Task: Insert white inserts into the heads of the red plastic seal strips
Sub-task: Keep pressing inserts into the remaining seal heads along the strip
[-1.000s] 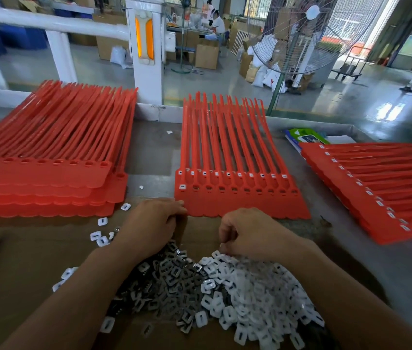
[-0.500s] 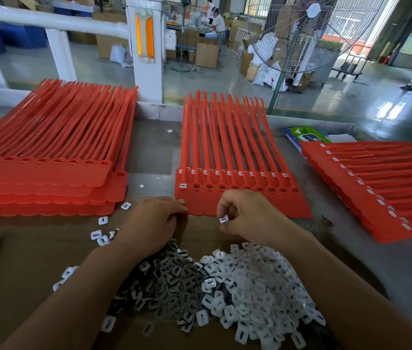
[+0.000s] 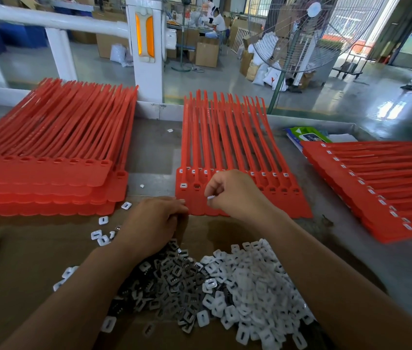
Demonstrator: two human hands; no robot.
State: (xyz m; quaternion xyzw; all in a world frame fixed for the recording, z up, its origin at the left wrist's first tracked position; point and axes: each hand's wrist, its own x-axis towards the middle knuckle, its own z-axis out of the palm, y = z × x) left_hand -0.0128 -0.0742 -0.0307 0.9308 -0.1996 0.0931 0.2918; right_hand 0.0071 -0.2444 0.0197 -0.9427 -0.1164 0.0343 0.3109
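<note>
Right hand (image 3: 235,195) pinches one white insert (image 3: 211,197) over middle of three red strip stacks (image 3: 237,147); left hand (image 3: 151,223) curled, grip unclear.

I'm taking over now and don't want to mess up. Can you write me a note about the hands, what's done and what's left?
Right hand pinches one white insert over the heads of the middle strips.
Left hand rests curled at their near left corner; whether it holds anything is hidden.
Insert pile lies on the cardboard in front.
Done: leftmost front head has its insert; right stack shows white in its heads.
Left: the other visible front heads, and the left stack, whose heads look empty.
</note>
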